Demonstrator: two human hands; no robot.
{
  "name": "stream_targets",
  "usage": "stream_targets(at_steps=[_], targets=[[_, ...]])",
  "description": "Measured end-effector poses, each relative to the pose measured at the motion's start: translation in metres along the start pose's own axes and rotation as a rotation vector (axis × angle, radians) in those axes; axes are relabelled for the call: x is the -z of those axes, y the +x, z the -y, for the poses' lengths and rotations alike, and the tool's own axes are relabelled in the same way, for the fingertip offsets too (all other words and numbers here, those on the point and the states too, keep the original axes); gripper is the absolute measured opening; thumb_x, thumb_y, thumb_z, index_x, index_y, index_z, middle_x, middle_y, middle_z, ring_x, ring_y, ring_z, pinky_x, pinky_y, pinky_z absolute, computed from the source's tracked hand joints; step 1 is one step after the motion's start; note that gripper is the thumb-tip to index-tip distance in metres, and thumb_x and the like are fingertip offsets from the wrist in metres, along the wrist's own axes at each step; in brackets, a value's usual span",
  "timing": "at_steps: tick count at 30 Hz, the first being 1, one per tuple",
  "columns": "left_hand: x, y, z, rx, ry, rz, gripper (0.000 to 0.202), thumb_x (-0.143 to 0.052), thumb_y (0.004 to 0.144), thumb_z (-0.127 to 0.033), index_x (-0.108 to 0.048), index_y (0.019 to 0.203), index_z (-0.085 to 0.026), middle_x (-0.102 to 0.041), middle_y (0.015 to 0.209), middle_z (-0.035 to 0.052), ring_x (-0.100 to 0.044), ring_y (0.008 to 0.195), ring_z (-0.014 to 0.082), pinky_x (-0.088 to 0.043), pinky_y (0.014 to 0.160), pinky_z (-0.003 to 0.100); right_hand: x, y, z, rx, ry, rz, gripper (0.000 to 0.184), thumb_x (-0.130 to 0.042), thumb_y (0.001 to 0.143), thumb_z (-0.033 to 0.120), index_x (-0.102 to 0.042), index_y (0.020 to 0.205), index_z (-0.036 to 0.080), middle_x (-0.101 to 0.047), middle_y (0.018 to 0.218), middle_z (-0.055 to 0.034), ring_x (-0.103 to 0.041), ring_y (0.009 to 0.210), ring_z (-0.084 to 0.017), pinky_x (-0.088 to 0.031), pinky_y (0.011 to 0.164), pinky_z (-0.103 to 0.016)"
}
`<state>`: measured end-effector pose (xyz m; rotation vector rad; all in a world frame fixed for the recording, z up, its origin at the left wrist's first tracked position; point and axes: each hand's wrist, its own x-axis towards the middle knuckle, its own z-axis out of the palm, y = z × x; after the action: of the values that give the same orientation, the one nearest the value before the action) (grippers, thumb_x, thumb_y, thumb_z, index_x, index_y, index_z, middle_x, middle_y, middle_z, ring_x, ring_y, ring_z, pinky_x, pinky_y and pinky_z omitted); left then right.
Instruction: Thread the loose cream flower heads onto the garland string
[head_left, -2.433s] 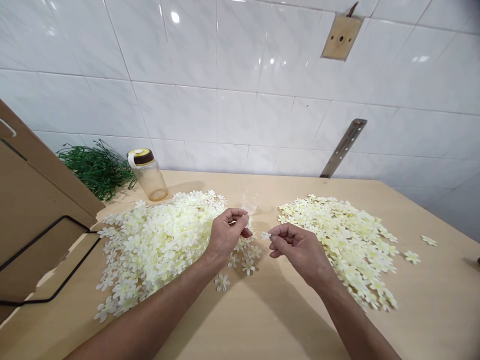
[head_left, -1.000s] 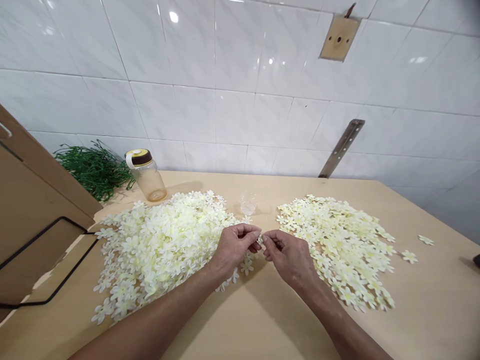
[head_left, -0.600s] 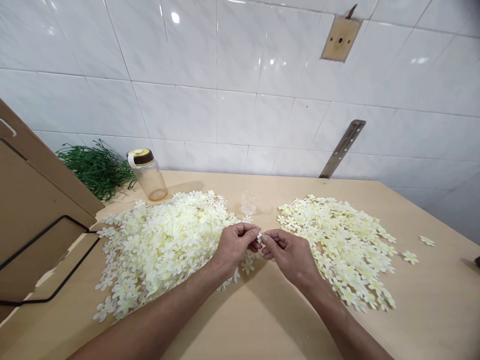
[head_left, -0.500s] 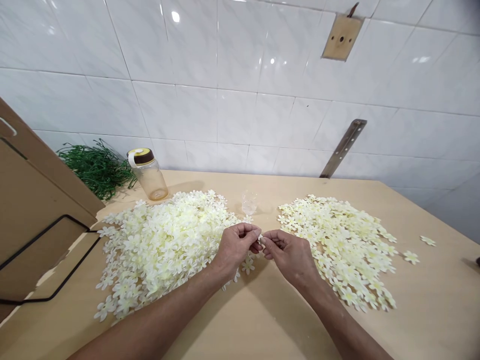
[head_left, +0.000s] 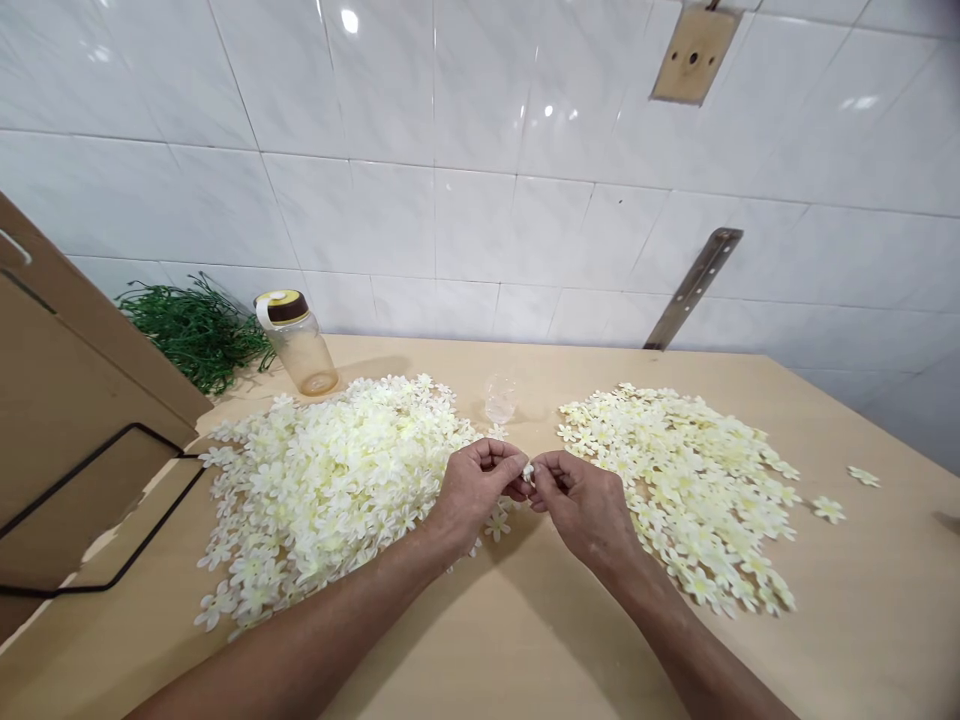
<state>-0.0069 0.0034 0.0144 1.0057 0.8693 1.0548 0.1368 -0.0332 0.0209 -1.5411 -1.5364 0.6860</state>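
My left hand [head_left: 474,487] and my right hand [head_left: 581,500] meet fingertip to fingertip over the wooden table [head_left: 525,640]. Both pinch one small cream fabric flower [head_left: 528,471] between them. A big heap of the same cream flowers [head_left: 330,480] lies to the left, touching my left hand. A flatter spread of flowers [head_left: 690,480] lies to the right of my right hand. A few loose flowers sit under my left hand.
A small clear cup [head_left: 499,402] stands between the two heaps. An amber bottle with a brown lid [head_left: 298,343] and green plastic foliage [head_left: 196,333] sit at the back left. A cardboard box [head_left: 67,400] leans at the left. Two stray flowers [head_left: 829,509] lie far right.
My hands were apart, each pinching something; they came together at the centre and now both grip one flower. The view tilted slightly downward.
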Motion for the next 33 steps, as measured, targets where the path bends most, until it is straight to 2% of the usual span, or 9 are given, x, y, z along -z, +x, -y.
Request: stream_targets(at_steps=[8,13,18,27,33], targets=[[-0.0016,-0.0005,-0.0045,0.06,-0.073,-0.028,0.017,-0.072,0.07,-0.02,-0.063,0.083,-0.013,-0.066,0.064,0.0028,-0.066,0.058,0.0153,-0.055,0.063,0.029,0.0,0.0019,0.0021,-0.135,0.104,-0.006,0.022,-0.055,0.085,0.039,-0.067,0.081,0.02,-0.072,0.068,-0.0028,-0.07,0.061,-0.019,-0.057,0.058,-0.027],[-0.0009,-0.0009,-0.0049,0.034,-0.041,0.011,0.016,-0.07,0.073,-0.022,-0.063,0.084,-0.013,-0.065,0.066,0.003,-0.066,0.06,0.0153,-0.054,0.062,0.028,0.001,0.0015,0.0041,-0.135,0.115,0.017,0.027,-0.056,0.086,0.044,-0.067,0.082,0.019,-0.073,0.07,-0.0037,-0.071,0.063,-0.019,-0.057,0.061,-0.027],[-0.001,-0.0019,-0.0027,-0.024,0.024,0.024,0.02,-0.072,0.071,-0.022,-0.063,0.086,-0.013,-0.064,0.068,0.0023,-0.065,0.058,0.0146,-0.055,0.06,0.028,0.0006,0.0029,0.0038,-0.154,0.105,0.009,0.026,-0.055,0.086,0.042,-0.067,0.081,0.019,-0.072,0.069,-0.0037,-0.071,0.062,-0.019,-0.057,0.059,-0.027],[-0.0003,0.0002,-0.0022,-0.005,0.038,0.018,0.019,-0.064,0.07,-0.014,-0.063,0.088,-0.012,-0.063,0.066,0.0017,-0.063,0.055,0.0142,-0.054,0.057,0.028,-0.0002,0.0045,0.0029,-0.208,0.222,0.025,0.015,-0.056,0.082,0.031,-0.063,0.075,0.019,-0.069,0.067,-0.002,-0.07,0.062,-0.019,-0.058,0.059,-0.028],[0.0017,0.003,-0.003,0.013,0.019,-0.032,0.021,-0.063,0.068,-0.013,-0.064,0.089,-0.011,-0.062,0.062,0.0017,-0.062,0.055,0.0151,-0.053,0.055,0.028,0.0013,0.0083,0.001,-0.265,0.365,0.03,0.018,-0.062,0.08,0.036,-0.062,0.075,0.018,-0.066,0.063,-0.0016,-0.065,0.057,-0.017,-0.057,0.059,-0.031]])
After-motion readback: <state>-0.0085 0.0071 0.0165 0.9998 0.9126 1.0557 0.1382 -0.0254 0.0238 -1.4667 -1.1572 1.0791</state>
